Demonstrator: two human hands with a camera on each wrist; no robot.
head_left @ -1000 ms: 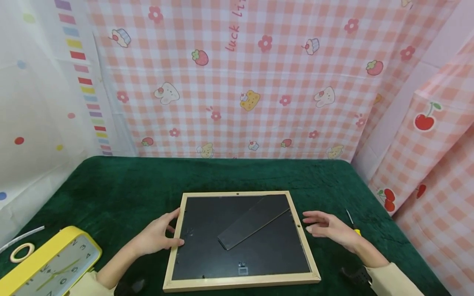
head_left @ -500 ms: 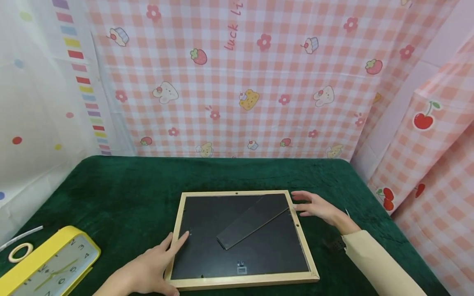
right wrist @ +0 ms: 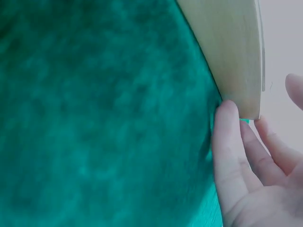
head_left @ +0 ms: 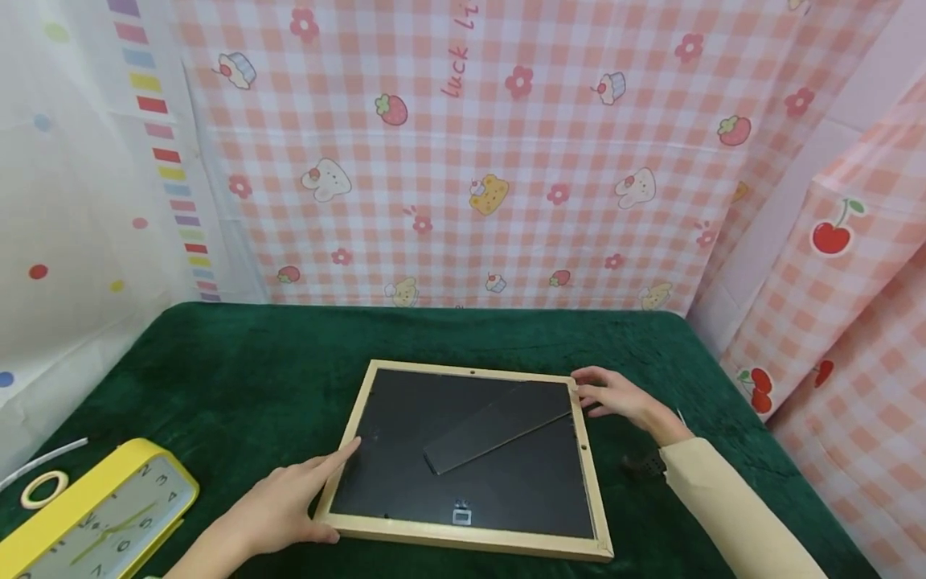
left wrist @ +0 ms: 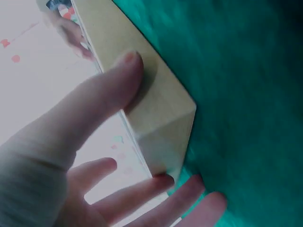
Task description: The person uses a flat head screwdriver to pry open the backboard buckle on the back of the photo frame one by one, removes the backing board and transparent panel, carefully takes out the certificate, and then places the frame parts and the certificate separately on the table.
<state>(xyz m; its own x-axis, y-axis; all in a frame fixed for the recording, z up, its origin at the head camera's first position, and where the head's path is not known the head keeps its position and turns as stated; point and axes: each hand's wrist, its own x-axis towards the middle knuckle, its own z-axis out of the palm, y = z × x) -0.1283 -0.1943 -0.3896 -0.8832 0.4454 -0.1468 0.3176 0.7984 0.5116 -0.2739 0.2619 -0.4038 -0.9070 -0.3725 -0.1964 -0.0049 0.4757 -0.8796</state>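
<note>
A picture frame (head_left: pixel 506 545) with a pale wood rim lies face down, its black backing (head_left: pixel 405 402) upward. A folded stand leg (head_left: pixel 485 436) runs slantwise across the back, and a small metal hanger (head_left: pixel 461 516) sits by the near edge. My left hand (head_left: pixel 278 507) holds the near left corner: the thumb (left wrist: pixel 128 71) presses the outer side and the other fingers reach round the corner. At the far right corner, my right hand (right wrist: pixel 265 189) touches the rim with extended fingers, its thumb (right wrist: pixel 296 90) apart from the wood.
A yellow clock (head_left: pixel 94 515) lies at the left, beside a wooden ring (head_left: pixel 45 489) and a white tube (head_left: pixel 43 462). A thin metal shaft tip (head_left: pixel 681 416) shows behind my right forearm. Patterned curtains (head_left: pixel 477 161) stand behind the green cloth (head_left: pixel 239 362).
My right hand has moved from beside the frame to its far right corner. My left hand has slid to the near left corner. The frame has turned slightly clockwise.
</note>
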